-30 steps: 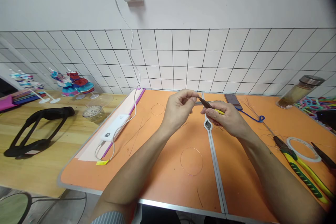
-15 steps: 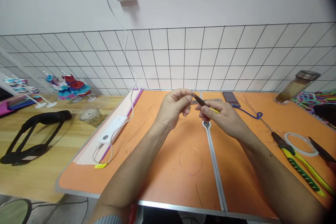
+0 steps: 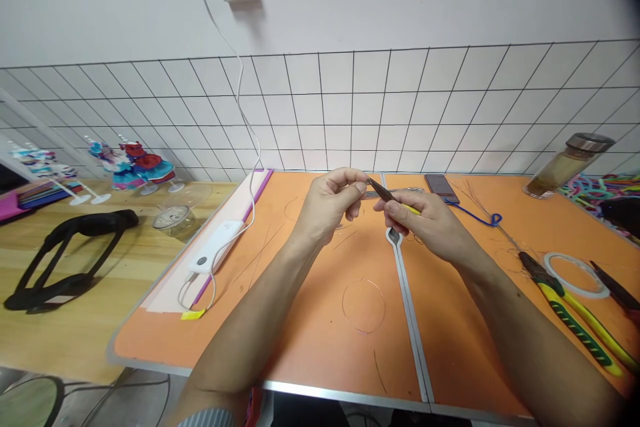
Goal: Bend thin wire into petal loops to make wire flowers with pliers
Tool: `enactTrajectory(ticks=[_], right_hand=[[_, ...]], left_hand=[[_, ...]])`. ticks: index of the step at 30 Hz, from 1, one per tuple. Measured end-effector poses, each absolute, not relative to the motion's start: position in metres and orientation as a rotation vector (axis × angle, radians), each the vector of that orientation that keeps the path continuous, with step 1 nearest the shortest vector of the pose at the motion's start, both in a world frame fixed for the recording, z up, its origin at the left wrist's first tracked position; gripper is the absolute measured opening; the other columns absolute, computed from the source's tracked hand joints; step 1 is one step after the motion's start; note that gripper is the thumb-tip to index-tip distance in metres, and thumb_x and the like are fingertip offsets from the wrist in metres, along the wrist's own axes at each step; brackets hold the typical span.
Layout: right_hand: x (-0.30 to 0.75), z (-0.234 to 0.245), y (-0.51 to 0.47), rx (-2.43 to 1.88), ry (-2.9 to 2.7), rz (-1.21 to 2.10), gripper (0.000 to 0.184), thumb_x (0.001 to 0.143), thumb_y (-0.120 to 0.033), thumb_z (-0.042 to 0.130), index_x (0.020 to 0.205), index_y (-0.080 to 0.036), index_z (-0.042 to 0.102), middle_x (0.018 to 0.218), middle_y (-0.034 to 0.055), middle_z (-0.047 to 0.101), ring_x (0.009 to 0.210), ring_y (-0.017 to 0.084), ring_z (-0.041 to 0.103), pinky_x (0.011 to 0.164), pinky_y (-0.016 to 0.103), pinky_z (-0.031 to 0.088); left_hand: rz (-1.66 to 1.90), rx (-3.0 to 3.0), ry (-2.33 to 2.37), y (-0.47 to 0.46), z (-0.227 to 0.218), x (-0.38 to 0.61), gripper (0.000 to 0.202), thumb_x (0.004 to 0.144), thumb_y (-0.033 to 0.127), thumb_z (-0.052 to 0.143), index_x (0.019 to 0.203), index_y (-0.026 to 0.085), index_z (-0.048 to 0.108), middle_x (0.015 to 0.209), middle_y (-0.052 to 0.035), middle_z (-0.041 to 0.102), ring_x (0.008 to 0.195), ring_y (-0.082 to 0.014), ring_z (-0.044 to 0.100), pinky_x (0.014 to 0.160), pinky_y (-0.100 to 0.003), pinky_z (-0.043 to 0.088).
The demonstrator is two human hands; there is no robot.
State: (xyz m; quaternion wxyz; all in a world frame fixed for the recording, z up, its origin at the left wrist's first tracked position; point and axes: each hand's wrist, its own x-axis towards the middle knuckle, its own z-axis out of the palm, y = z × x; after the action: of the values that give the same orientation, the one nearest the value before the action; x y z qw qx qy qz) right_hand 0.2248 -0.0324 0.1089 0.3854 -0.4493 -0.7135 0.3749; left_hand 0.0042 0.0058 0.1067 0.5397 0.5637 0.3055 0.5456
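Right fingers (image 3: 400, 212) grip pliers (image 3: 381, 191) toward worktop's (image 3: 300, 353) far edge; likely stiff, light; hold yellow handle (image 3: 411, 208); left fingers (image 3: 350, 195) pinched, contents unclear.

On the worktop (image 3: 450, 347), a wire ring (image 3: 363, 332) lies nearer to the front edge (image 3: 350, 395) than the left hand (image 3: 327, 205) and the right hand (image 3: 423, 219). At the left side lies a flat device (image 3: 218, 245). Behind the right hand is a phone (image 3: 440, 187) and, farther right, a bottle (image 3: 564, 169). Large pliers (image 3: 575, 324) lie before this bottle, beside a flat ring (image 3: 583, 292).
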Motion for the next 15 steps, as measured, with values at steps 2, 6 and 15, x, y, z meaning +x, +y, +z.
enactTrajectory(ticks=[2, 6, 15], right_hand=[[0.2249, 0.1082, -0.0319, -1.163, -1.813, 0.956, 0.054, 0.106, -0.072, 0.068, 0.103, -0.020, 0.083, 0.079, 0.0023, 0.063, 0.070, 0.017, 0.060, 0.057, 0.030, 0.041], [0.2249, 0.1077, -0.0319, -1.186, -1.808, 0.939, 0.056, 0.105, -0.074, 0.068, 0.104, -0.020, 0.083, 0.074, -0.0003, 0.056, 0.066, 0.016, 0.054, 0.058, 0.032, 0.038], [0.2247, 0.1050, -0.0312, -1.156, -1.783, 0.956, 0.056, 0.104, -0.075, 0.070, 0.102, -0.021, 0.082, 0.073, -0.0016, 0.048, 0.065, 0.016, 0.047, 0.057, 0.031, 0.037]], left_hand=[[1.293, 1.351, 0.740, 0.0062, 0.1061, 0.0035, 0.013, 0.087, 0.030, 0.083, 0.095, 0.021, 0.080, 0.067, 0.0016, 0.064, 0.053, -0.0098, 0.056, 0.050, -0.024, 0.041], [1.296, 1.366, 0.735, 0.0060, 0.1052, 0.0030, 0.009, 0.090, 0.027, 0.079, 0.095, 0.021, 0.080, 0.068, 0.0012, 0.064, 0.055, -0.0098, 0.055, 0.051, -0.024, 0.042], [1.315, 1.382, 0.767, 0.0034, 0.1074, 0.0055, 0.009, 0.088, 0.027, 0.080, 0.093, 0.020, 0.079, 0.071, 0.0023, 0.063, 0.055, -0.0088, 0.055, 0.052, -0.024, 0.044]])
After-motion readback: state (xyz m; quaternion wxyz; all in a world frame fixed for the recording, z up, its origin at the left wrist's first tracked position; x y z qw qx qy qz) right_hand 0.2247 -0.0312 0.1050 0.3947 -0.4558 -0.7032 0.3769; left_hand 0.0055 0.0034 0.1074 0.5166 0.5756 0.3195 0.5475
